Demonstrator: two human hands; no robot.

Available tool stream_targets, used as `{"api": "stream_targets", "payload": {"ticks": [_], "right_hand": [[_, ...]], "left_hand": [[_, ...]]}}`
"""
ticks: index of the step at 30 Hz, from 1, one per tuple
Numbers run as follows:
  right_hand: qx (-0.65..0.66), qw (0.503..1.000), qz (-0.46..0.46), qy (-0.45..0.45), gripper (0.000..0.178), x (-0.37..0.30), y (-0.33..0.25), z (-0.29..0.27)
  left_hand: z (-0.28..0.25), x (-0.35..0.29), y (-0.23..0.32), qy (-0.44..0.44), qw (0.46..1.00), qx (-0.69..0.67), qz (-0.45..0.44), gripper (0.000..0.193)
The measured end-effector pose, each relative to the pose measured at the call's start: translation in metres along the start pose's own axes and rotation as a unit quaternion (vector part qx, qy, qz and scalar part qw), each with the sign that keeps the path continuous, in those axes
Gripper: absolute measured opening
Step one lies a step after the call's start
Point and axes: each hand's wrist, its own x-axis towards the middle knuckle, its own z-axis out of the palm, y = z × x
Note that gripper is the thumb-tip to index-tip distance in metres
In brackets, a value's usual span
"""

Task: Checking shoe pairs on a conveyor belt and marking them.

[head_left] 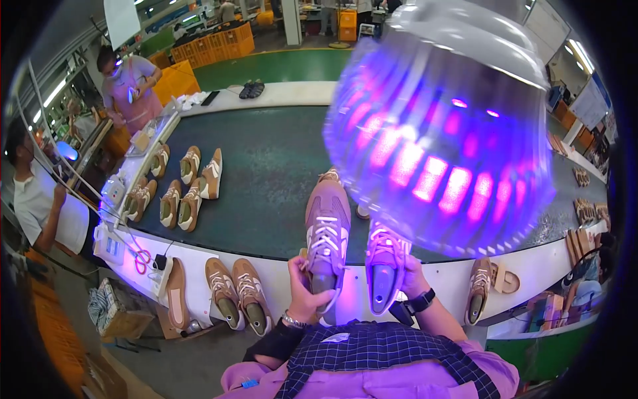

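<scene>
In my left hand (307,292) is a sneaker (327,223) with pale laces, its toe pointing away from me. The fingers wrap round its heel end, with the thumb by the opening. My right hand (415,278) grips the heel end of a second sneaker (383,259), held level beside the first. A grey insert shows inside each opening. Purple light tints both shoes. A large ribbed lamp (442,153) hangs over the right one and hides its toe. Part of another shoe (329,175) shows just beyond the left sneaker's toe.
The dark green belt (266,159) carries several tan sneakers (189,206) at left. On the white near ledge (432,274) stand a pair of sneakers (249,296), a single sneaker (478,289), a shoe sole (177,292) and red scissors (142,261). Two people (129,86) are at the left.
</scene>
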Motion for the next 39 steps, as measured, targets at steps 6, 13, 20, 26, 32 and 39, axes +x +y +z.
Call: {"api": "stream_targets", "payload": {"ticks": [6, 13, 20, 26, 32, 39], "right_hand": [[0.047, 0.997, 0.037, -0.054, 0.068, -0.009, 0.006, 0.013], [0.179, 0.978, 0.081, -0.075, 0.067, -0.032, 0.010, 0.003], [0.098, 0.991, 0.081, -0.037, 0.065, -0.055, 0.018, -0.012], [0.032, 0.998, 0.027, 0.044, 0.056, -0.047, -0.012, 0.023], [0.022, 0.993, -0.070, 0.095, 0.056, -0.035, -0.037, 0.033], [0.020, 0.981, -0.105, 0.159, 0.050, -0.044, -0.022, 0.036]], "left_hand": [[0.039, -0.019, 0.035, 0.004, 0.997, 0.014, 0.075, 0.108], [0.051, -0.036, 0.036, -0.043, 0.981, -0.180, -0.064, 0.113], [0.039, -0.048, 0.012, -0.130, 0.949, -0.250, -0.143, 0.086], [0.039, -0.030, 0.009, -0.036, 0.907, -0.338, -0.247, 0.049], [0.034, -0.006, 0.011, 0.023, 0.841, -0.516, -0.161, 0.044], [0.036, -0.009, 0.012, 0.179, 0.867, -0.426, -0.185, 0.044]]}}
